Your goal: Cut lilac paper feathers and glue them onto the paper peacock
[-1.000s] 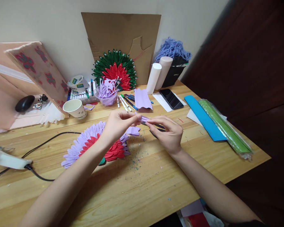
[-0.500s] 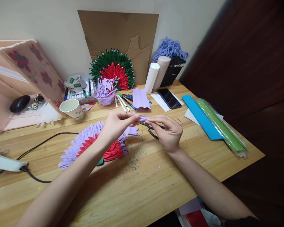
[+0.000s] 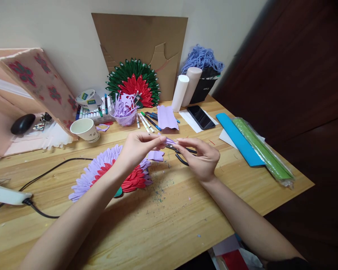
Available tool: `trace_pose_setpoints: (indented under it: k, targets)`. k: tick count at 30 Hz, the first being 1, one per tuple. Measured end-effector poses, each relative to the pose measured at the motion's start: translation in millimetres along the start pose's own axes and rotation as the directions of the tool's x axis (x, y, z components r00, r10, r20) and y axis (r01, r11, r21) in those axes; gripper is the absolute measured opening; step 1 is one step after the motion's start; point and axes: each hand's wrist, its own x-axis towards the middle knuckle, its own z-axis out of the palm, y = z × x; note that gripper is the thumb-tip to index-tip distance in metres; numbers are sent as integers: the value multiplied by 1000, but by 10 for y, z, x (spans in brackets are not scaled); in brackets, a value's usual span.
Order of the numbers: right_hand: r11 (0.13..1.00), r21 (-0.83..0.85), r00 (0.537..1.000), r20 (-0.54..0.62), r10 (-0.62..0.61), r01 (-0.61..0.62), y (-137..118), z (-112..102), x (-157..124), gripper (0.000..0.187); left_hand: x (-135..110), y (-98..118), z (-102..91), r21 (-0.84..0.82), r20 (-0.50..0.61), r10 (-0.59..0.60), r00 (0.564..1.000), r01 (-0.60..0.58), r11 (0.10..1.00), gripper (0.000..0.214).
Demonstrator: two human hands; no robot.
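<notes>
Between my two hands is a small folded piece of purple crepe paper [image 3: 169,141]. My left hand [image 3: 141,148] pinches its left end between thumb and forefinger. The thumb and forefinger of my right hand [image 3: 202,157] close on the other end. Just below the paper lies a pair of scissors with black handles [image 3: 181,160], partly hidden behind my right hand. A purple paper scrap [image 3: 156,156] rests on the table under my left hand. Left of it is a fan of purple and red paper petals [image 3: 94,174], partly covered by my left forearm.
A hot glue gun [image 3: 8,193] with a black cable lies at the left. Behind stand a paper cup [image 3: 86,130], a bowl of purple scraps [image 3: 125,118] and a green-and-red petal fan [image 3: 136,84]. A phone [image 3: 201,117] and green paper roll [image 3: 263,148] lie right.
My right thumb and fingers have shifted slightly along the purple paper, and the right hand sits a little further right. The left hand has barely moved.
</notes>
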Motion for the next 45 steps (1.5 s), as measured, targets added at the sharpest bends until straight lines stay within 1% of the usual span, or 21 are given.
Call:
trace_pose_setpoints:
  k: [6,11,14,16,19,21,23,25,26,28,29,31,33,35,37,39,41,43,45]
  targets:
    - [1000,-12,998,65,18,-17,-2,-2,34,12,4,-15,-7,18,13,30,999,-31,999,26]
    - [999,-36,997,77,-3,6,-2,-7,45,11,6,-32,-2,37,6,72,997,-72,997,28]
    - [995,-75,994,91,-57,64,8,-22,47,12,10,-24,3,47,-2,64,998,-64,997,29]
    - [982,-117,985,100,-140,151,13,-53,55,15,16,-11,1,40,-2,39,999,-39,998,28]
    - [921,-212,942,157,-297,326,15,-132,68,24,25,15,-15,1,41,-76,996,76,997,31]
    - [858,-272,896,217,-387,436,11,-195,70,30,22,39,-32,-29,103,-171,980,175,984,39]
    - [793,-306,846,272,-458,527,1,-250,63,36,6,67,-51,-28,160,-224,962,231,973,43]
    - [746,-311,805,316,-503,588,-17,-288,50,42,-19,97,-67,2,189,-223,956,227,974,37]
    - [736,-307,792,336,-510,604,-28,-299,46,45,-32,111,-74,21,195,-212,957,212,977,33]
    - [731,-291,777,366,-511,618,-45,-305,44,48,-53,132,-85,51,193,-184,964,177,983,27]
    - [735,-284,778,367,-510,616,-48,-300,49,49,-60,139,-89,61,183,-169,968,160,985,25]
    - [762,-258,796,325,-510,594,-40,-271,70,49,-65,148,-97,80,157,-137,978,126,989,23]
    - [828,-198,844,241,-478,525,-21,-225,100,47,-63,155,-101,94,131,-106,986,94,991,23]
    - [918,-108,916,174,-361,382,-5,-171,123,42,-59,161,-103,96,111,-79,991,69,993,23]
    - [981,-26,970,159,-184,190,-3,-121,129,33,-57,163,-100,93,90,-56,994,48,995,22]
    - [999,30,985,173,-17,12,-11,-81,116,23,-56,156,-95,95,72,-25,997,18,995,22]
    - [992,62,978,189,94,-107,-21,-53,92,19,-53,138,-90,92,68,8,998,-15,996,22]
    - [983,77,970,189,152,-169,-24,-37,69,16,-49,115,-86,80,77,33,997,-39,996,22]
    - [979,73,968,181,174,-189,-19,-27,53,11,-41,95,-83,74,87,43,995,-49,996,22]
